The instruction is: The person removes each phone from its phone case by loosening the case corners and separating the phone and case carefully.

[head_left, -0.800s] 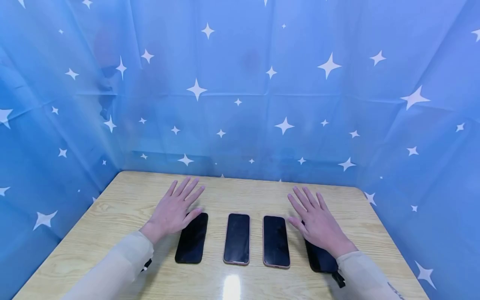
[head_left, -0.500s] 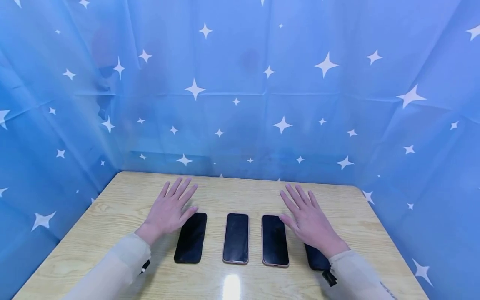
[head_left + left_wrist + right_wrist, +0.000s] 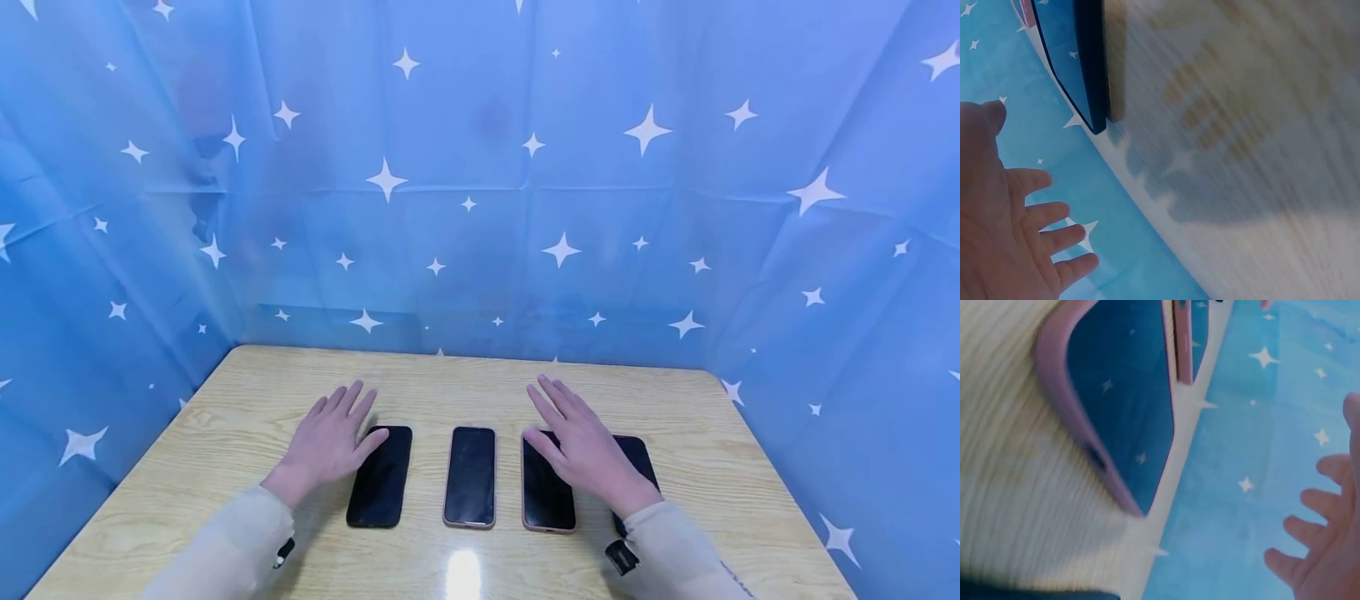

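Several phones lie in a row on the wooden table, screens up and dark. My left hand (image 3: 326, 446), fingers straight and spread, hovers by the leftmost black phone (image 3: 380, 487), its thumb overlapping that phone's top in the head view. Right of it lies a phone with a pink edge (image 3: 470, 479). A second pink-edged phone (image 3: 546, 500) is partly covered by my right hand (image 3: 585, 450), whose fingers are also straight. The rightmost black phone (image 3: 636, 454) shows behind the right wrist. Both palms appear empty in the wrist views, the left hand (image 3: 1016, 237) and the right hand (image 3: 1322, 525).
The light wood table (image 3: 285, 375) has rounded far corners. A blue curtain (image 3: 480, 108) with white stars hangs behind it and along both sides. A bright light reflection (image 3: 463, 575) shows near the front. A black strap (image 3: 622, 557) sticks out by the right sleeve.
My right hand has moved left, from over the rightmost phone to over the second pink-edged one. My left hand has shifted slightly left and nearer to me. The phones stay in place.
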`<state>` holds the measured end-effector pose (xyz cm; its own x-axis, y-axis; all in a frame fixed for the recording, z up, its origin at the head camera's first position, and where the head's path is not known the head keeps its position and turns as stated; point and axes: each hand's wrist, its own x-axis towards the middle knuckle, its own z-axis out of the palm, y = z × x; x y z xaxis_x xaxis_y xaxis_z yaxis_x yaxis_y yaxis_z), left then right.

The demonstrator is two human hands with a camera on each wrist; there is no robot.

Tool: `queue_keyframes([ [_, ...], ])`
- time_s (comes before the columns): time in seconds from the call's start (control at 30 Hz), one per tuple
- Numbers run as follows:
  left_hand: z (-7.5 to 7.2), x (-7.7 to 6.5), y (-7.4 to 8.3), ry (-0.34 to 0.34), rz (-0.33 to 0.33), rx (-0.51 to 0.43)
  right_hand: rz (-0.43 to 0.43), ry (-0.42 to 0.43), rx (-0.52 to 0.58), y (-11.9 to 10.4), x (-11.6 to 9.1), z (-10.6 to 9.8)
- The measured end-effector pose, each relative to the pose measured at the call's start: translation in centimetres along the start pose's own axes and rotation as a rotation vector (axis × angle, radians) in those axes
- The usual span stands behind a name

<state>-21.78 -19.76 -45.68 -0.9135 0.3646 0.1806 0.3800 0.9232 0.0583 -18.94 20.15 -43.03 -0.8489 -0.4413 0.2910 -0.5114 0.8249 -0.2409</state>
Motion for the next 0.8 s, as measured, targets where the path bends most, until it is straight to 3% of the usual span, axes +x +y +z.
queue_keyframes([
  [0.3,0.9,-0.6,0.7,0.003,-0.012,-0.02,0.0,-0.006,0.101,-1.5,0.7,1.4],
  [0.57,1.5,-1.0,1.3,-0.069,-0.061,-0.023,0.003,-0.027,0.144,-2.3,0.8,2.3],
  [0.8,2.0,-1.0,1.8,-0.089,-0.088,-0.01,0.045,-0.077,0.187,-3.0,0.8,3.4],
])
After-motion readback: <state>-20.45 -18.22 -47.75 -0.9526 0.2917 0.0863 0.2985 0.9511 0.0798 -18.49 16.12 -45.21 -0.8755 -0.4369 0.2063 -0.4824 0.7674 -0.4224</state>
